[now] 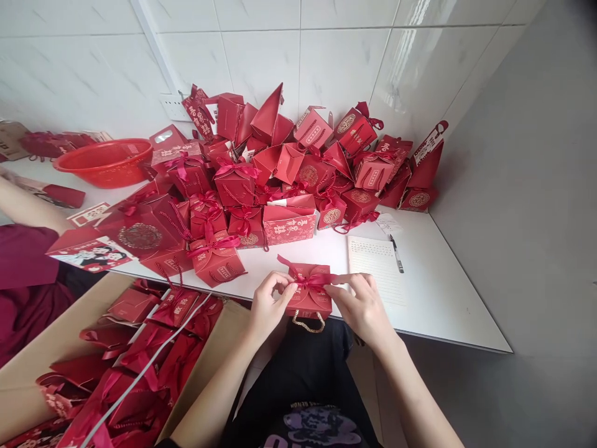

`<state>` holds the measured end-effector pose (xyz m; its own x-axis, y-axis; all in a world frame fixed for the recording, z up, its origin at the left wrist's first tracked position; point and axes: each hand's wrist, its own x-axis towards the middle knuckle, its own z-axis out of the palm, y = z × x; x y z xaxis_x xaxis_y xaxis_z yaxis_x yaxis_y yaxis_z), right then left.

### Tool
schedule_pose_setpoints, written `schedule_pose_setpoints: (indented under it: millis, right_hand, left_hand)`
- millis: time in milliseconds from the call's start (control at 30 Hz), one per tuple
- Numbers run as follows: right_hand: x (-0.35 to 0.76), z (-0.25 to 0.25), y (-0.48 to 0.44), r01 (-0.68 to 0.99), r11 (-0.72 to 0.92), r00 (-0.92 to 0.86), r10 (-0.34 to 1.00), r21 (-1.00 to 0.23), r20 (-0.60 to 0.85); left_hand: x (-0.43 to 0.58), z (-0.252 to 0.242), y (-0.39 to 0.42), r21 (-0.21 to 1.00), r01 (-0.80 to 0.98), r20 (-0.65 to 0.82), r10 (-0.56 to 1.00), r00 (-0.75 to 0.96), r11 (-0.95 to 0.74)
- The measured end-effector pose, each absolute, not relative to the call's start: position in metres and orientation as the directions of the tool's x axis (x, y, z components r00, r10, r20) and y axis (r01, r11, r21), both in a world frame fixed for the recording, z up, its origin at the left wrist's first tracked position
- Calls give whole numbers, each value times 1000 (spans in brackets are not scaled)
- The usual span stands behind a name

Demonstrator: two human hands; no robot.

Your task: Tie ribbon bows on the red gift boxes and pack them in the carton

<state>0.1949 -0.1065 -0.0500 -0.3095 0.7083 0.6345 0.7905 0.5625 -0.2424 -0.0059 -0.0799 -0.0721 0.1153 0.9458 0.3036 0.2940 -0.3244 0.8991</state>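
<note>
A small red gift box [308,298] with a rope handle stands at the front edge of the white table [438,298]. A red ribbon [311,279] crosses its top. My left hand [267,306] pinches the ribbon at the box's left side. My right hand [361,305] pinches the ribbon's right end, fingers closed on it. Both hands touch the box top.
A big heap of red gift boxes [289,174] fills the table's back. A notebook [377,267] and pen [397,253] lie to the right. A red basket [105,162] sits at left. A cardboard carton [140,361] of ribboned boxes stands below. Another person's arm [28,208] is at left.
</note>
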Motion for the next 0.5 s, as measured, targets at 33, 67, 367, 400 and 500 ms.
schedule_pose_setpoints:
  millis: [33,67,367,400,500]
  right_hand:
    - [193,-49,-108,780,514,-234,768,-356,596]
    - [191,-48,-109,760,442,-156,836,-476,526]
    - [164,-38,-109,535,-64,81,996,-842,-24]
    - [163,-39,-107,520,-74,88,996,-851,-32]
    - [162,-43,-102,439,-93,77,995,-894,-65]
  left_hand:
    - [-5,-72,-80,907,278,296,948,114,-316]
    - [-5,-72,-81,911,269,291,950,116,-312]
    - [0,-62,-80,894,383,212,973,92,-231]
    - [0,-61,-80,900,380,189,976,103,-215]
    - [-1,-60,-80,934,327,107,985,135,-146]
